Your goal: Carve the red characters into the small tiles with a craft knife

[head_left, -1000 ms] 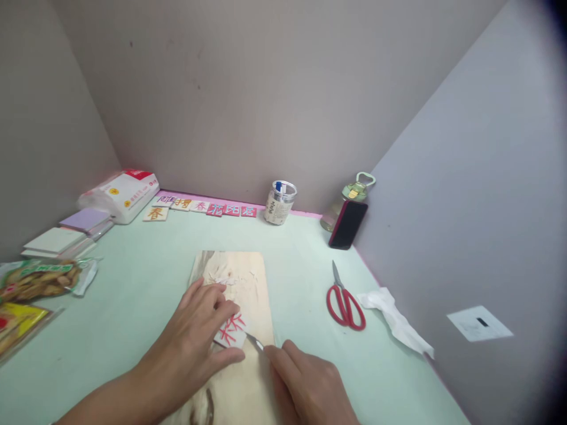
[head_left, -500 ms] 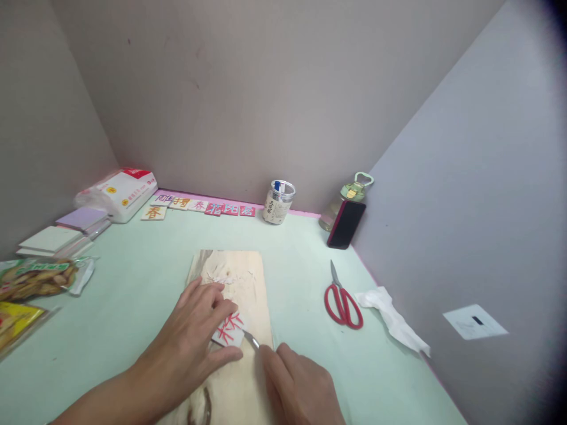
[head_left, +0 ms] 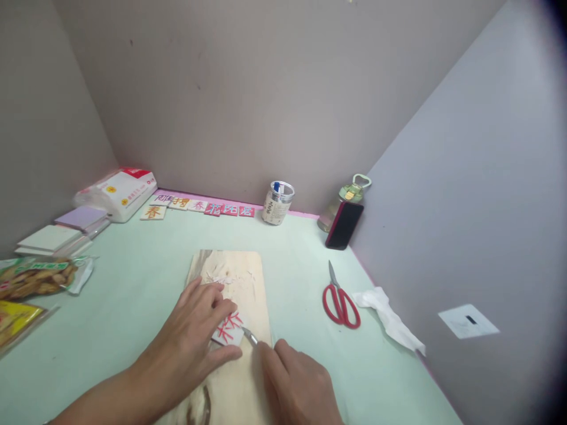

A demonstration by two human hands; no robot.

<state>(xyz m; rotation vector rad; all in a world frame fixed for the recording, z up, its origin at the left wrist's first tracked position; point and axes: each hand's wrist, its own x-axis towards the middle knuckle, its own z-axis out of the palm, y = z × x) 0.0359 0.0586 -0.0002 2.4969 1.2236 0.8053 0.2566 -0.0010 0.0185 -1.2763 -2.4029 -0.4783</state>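
Right grip (head_left: 295, 383) on knife (head_left: 249, 336) at red-lettered tile (head_left: 229, 329)

You are looking at a pale green bench (head_left: 133, 283) set into a corner. A plain grey-brown back wall (head_left: 248, 94) rises behind it, with a matching side wall (head_left: 39, 136) on your left and a cooler grey partition (head_left: 465, 195) slanting away on your right. A pink strip (head_left: 305, 213) runs along the bench's far edge where it meets the back wall. The light is soft and even, with faint shadows.
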